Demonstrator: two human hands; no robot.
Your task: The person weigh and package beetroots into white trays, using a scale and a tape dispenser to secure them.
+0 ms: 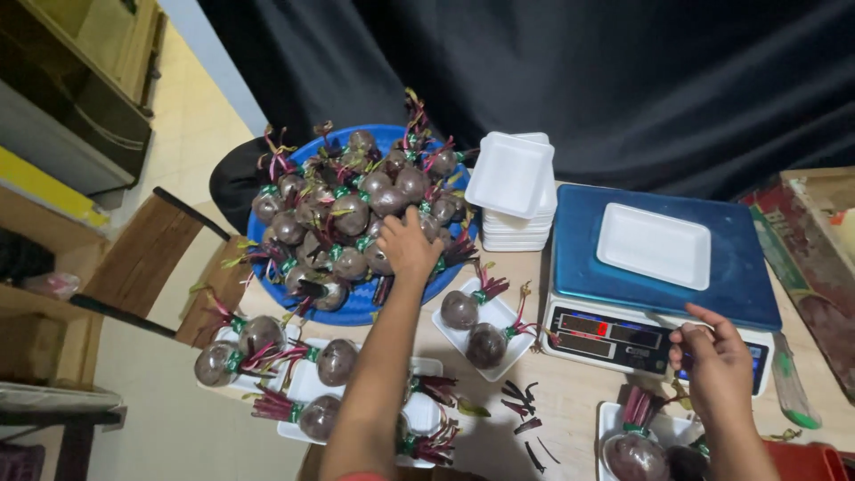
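Left hand [408,242] lies on the beetroot pile [352,214] in the blue basin [356,307], left of the scale [655,285]; finger closure cannot be told. Right hand [712,352], fingers curled, touches the scale's front panel edge. White tray [655,245] sits atop.

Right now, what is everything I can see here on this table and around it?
beets: a big heap, dark purple with red-green stalks, piled in the basin
basin: one, blue, round, at the table's far left
tray stack: one pile, white foam, right of the basin
filled trays: several, white, holding wrapped beets, along the near edge
scale: one, blue top and white body, at the right
empty tray: one, white, lying on the scale
stalk scraps: a few, dark red, on the wooden table
curtain: one, black, behind
left hand: reaching into the beet heap
right hand: fingers at the scale's front panel
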